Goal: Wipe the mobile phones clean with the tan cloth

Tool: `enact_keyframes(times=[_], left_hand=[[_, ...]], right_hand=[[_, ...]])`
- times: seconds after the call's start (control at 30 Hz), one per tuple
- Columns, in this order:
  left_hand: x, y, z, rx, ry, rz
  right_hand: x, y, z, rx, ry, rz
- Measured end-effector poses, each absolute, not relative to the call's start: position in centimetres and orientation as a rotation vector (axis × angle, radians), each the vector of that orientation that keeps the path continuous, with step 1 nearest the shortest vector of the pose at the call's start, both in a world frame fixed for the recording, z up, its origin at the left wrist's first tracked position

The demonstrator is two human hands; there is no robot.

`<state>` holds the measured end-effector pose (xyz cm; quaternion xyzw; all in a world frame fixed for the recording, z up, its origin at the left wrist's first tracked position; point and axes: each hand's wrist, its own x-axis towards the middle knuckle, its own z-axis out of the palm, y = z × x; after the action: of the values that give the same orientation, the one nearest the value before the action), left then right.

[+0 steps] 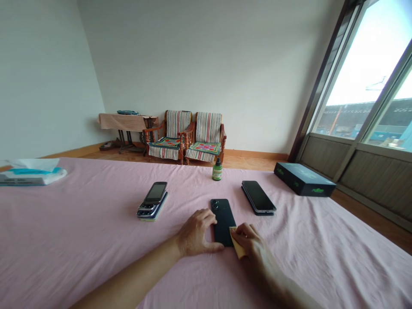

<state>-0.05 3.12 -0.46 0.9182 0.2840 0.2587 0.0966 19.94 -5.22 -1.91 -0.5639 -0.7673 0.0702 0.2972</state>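
Note:
A dark smartphone (pixel 222 221) lies back side up on the pink cloth, its camera lenses at the far left corner. My left hand (pixel 198 234) holds it by the left side, fingers along that edge and thumb at the near end. Pinched in my right hand (pixel 250 241) is a yellow cloth (pixel 237 245), pressed against the phone's right edge near the bottom. The right fingertips are partly hidden. To the left is a stack of phones (pixel 156 195), the top one with keys below its screen. Another stack of phones (pixel 258 196) lies to the right, a black screen uppermost.
A green bottle (pixel 217 171) with a dark top stands beyond the phone. At the right rear sits a black box (pixel 304 178); at the far left, a tissue pack (pixel 32 174). Two wooden chairs (pixel 206 133) and a cloth-covered sewing table (pixel 124 122) stand by the wall.

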Motion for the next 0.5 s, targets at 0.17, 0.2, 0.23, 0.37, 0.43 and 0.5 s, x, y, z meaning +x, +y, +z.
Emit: enact_keyframes(times=[0.17, 0.2, 0.23, 0.37, 0.43, 0.5], left_hand=[[0.0, 2.8, -0.4, 2.708, 0.848, 0.764], [0.0, 2.6, -0.5, 2.701, 0.859, 0.767], [0.0, 2.4, -0.5, 2.694, 0.871, 0.776], [0.0, 2.1, -0.3, 2.695, 0.881, 0.786], [0.0, 2.2, -0.1, 2.707, 0.876, 0.780], [0.0, 2.3, -0.1, 2.717, 0.876, 0.774]], right_hand=[[19.4, -5.8, -0.1, -1.544, -2.112, 0.145], [19.4, -5.6, 0.2, -1.537, -2.122, 0.152], [19.3, -5.4, 0.4, -1.532, -2.130, 0.156], [19.1, -4.5, 0.6, -1.513, -2.156, 0.141], [19.0, -3.8, 0.5, -1.500, -2.164, 0.117], [18.9, -2.5, 0.3, -1.489, -2.166, 0.095]])
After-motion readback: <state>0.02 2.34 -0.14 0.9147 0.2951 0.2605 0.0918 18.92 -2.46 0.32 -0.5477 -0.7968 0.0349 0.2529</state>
